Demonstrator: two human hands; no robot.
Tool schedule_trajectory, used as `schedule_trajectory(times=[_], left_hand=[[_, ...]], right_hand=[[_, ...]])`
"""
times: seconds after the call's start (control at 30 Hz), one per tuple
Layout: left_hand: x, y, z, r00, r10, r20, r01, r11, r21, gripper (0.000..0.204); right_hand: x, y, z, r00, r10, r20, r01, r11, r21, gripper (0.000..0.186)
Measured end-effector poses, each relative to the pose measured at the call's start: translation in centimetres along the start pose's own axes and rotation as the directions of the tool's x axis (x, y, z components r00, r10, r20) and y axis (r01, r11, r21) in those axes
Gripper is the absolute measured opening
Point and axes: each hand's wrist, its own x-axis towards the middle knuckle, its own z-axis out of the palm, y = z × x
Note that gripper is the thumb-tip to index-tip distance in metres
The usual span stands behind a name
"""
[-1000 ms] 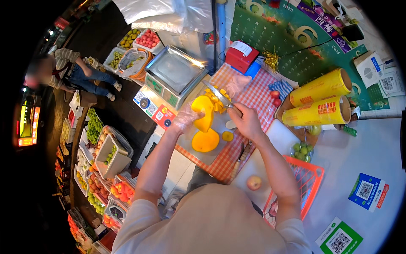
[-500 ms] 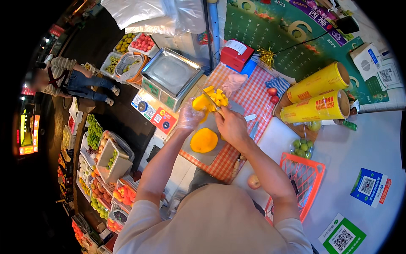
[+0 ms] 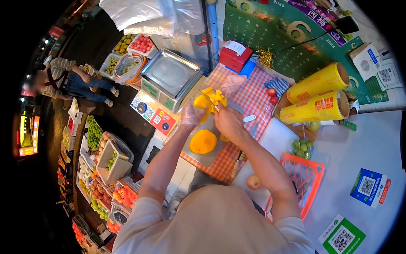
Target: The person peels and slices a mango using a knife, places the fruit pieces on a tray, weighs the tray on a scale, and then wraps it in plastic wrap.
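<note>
My left hand [image 3: 191, 115], in a thin clear plastic glove, is closed on a piece of peeled mango [image 3: 200, 102]. My right hand [image 3: 229, 122] is bare and grips a knife [image 3: 207, 98], its blade lying across the mango toward the upper left. Yellow mango cubes [image 3: 218, 97] cluster just beyond the blade. Nearer to me, a large rounded mango portion [image 3: 203, 142] rests on a grey cutting board [image 3: 206, 159]. A smaller yellow bit shows beside it, partly behind my right hand. Fingertips of both hands are partly hidden.
Left of the board stands a metal-topped scale [image 3: 171, 72]. A white-handled knife [image 3: 249, 118] lies to the right on the checked cloth [image 3: 256, 95]. Farther right are yellow film rolls [image 3: 315, 106] and a red basket [image 3: 314, 190]. A person [image 3: 63, 80] stands beyond the fruit crates.
The knife and my right hand have shifted slightly at the mango, and the cubes have moved a little. My left hand keeps its hold. The large mango portion stays on the board.
</note>
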Motion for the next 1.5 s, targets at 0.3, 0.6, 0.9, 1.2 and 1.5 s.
schedule_trajectory(times=[0.3,0.6,0.9,1.2,1.5], left_hand=[[2.1,-4.8,3.7,0.995,0.095,-0.022,-0.098,0.980,-0.175,0.039],[2.4,-4.8,4.9,0.997,0.004,-0.083,-0.025,0.968,-0.249,0.034],[1.7,-1.9,3.0,0.986,-0.040,-0.163,0.000,0.971,-0.238,0.036],[1.4,-4.8,1.5,0.947,-0.169,0.273,0.321,0.530,-0.785,0.042],[0.3,-3.1,1.6,0.905,-0.158,0.394,0.406,0.051,-0.912,0.045]], right_hand=[[0.7,0.9,3.1,1.000,-0.004,0.028,0.006,0.997,-0.078,0.028],[0.3,0.2,2.5,0.995,0.097,0.031,-0.097,0.995,-0.022,0.025],[-0.3,1.5,2.5,0.983,0.154,0.104,-0.156,0.988,0.010,0.022],[-2.1,2.5,-0.3,0.956,0.260,0.138,-0.289,0.915,0.280,0.024],[-8.6,-1.3,-0.9,0.972,0.225,0.069,-0.232,0.867,0.442,0.023]])
